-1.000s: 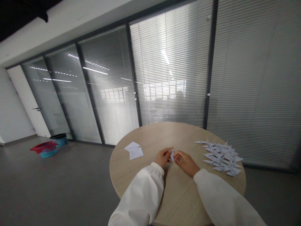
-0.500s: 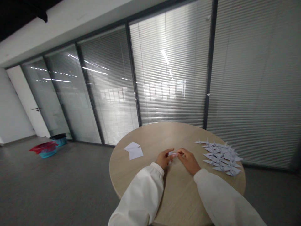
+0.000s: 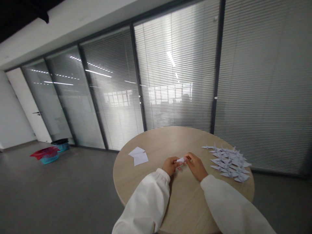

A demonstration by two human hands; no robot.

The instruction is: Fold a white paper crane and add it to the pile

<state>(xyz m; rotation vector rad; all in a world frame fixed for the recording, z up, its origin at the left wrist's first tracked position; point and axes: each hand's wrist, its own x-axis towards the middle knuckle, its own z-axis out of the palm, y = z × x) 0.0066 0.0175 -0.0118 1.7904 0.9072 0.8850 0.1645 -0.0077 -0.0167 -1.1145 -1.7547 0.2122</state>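
A small folded piece of white paper (image 3: pixel 180 160) is held between my two hands, a little above the middle of the round table. My left hand (image 3: pixel 171 166) pinches its left end between thumb and fingers. At the right end, my right hand (image 3: pixel 195 166) grips it with closed fingertips. Parts of the paper are covered by the fingers, so its exact folds cannot be made out. Right of my right hand lies a cluster of several folded paper cranes (image 3: pixel 230 162). To the left of my left hand, white paper sheets (image 3: pixel 140 158) lie flat, partly overlapping.
The round wooden table (image 3: pixel 156 139) stands before a glass partition with blinds (image 3: pixel 177 71). On the floor at the left are a blue bin with a red liner (image 3: pixel 48 157) and another with a black liner (image 3: pixel 62 146). A white door (image 3: pixel 29 104) is farther left.
The fingers of my left hand have lowered and closed on the folded paper, and more of its white face now shows. My right hand stays nearly in place.
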